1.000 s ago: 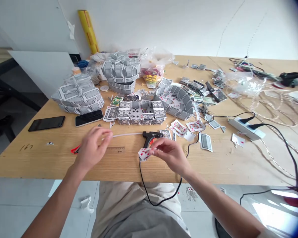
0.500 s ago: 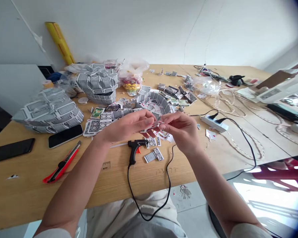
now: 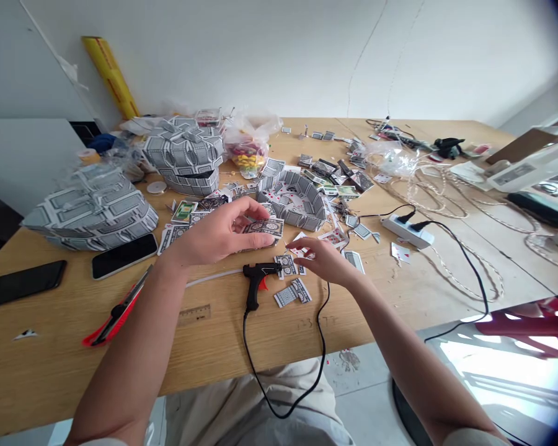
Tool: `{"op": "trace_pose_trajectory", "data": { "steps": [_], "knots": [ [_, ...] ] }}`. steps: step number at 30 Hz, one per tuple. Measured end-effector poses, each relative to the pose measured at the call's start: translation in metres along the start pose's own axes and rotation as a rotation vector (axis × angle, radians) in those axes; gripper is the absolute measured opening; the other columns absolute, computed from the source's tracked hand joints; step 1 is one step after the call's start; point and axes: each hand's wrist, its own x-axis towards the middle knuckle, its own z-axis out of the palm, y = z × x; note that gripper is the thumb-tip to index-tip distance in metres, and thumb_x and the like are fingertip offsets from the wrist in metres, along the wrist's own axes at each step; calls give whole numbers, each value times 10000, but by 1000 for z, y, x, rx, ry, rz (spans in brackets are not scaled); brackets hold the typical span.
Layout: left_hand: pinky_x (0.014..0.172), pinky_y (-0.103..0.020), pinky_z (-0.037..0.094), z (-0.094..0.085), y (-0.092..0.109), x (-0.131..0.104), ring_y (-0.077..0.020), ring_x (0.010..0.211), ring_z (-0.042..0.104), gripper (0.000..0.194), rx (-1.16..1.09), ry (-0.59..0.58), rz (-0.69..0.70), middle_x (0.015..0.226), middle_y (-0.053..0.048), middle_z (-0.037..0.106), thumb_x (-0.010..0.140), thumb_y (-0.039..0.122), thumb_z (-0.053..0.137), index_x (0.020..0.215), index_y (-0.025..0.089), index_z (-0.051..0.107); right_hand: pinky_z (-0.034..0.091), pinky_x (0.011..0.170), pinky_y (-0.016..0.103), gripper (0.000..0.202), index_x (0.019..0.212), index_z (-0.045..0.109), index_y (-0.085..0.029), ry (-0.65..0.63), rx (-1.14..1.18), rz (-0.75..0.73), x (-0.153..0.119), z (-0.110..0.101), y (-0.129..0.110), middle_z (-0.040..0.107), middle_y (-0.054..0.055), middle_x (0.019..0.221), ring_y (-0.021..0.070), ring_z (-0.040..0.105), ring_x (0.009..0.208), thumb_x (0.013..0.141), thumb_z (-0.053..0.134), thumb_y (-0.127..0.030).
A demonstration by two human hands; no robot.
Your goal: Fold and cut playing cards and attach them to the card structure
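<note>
My left hand (image 3: 218, 232) is closed on a playing-card piece (image 3: 267, 228) with a dark patterned back, thumb in front and fingers behind. To its right, my right hand (image 3: 323, 257) hovers low with its fingers apart and slightly bent, nothing visible in them. Just below the hands a black glue gun (image 3: 255, 275) with an orange trigger lies on the table, its nozzle over a small card piece (image 3: 287, 265). Two joined card pieces (image 3: 292, 292) lie beneath the nozzle. Behind the hands stands a tray-like ring of folded cards (image 3: 302, 214) with loose cards inside.
Two card-built lidded boxes (image 3: 93, 207) (image 3: 186, 155) stand at the left. Phones (image 3: 123, 255) and a red utility knife (image 3: 116, 313) lie in front of them. A power strip (image 3: 407, 230) and coiled rope (image 3: 439, 198) are at the right. The gun's cable (image 3: 323, 347) loops over the table edge.
My hands have separated. The left keeps the card piece and has moved slightly left; the right has let go and dropped lower, toward the glue gun's nozzle.
</note>
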Motion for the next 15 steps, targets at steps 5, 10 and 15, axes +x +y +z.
{"op": "trace_pose_trajectory", "data": {
  "steps": [5,10,15],
  "knots": [
    [1092,-473,555,-2,-3,0,-294,1237,718,617,61,25,13,1386,-106,756,853,538,908,1363,235,740,646,985,440,590,1432,741,-257,-175,-114,-51,0,5,14,791,107,1401,288,765,1206,873,827,-90],
    [1097,-462,559,-2,2,-1,-283,1193,734,611,123,71,4,1344,-89,780,851,551,899,1357,237,761,602,1107,486,593,1434,735,-260,-172,-220,-67,1,6,19,784,117,1397,313,730,1296,872,903,-173],
    [1125,-469,542,-2,9,-2,-286,1187,722,607,184,127,-24,1371,-83,766,839,595,883,1318,242,770,570,1137,496,606,1453,709,-209,-146,-293,-42,-2,4,21,759,156,1398,339,714,1319,882,913,-178]
  ]
}}
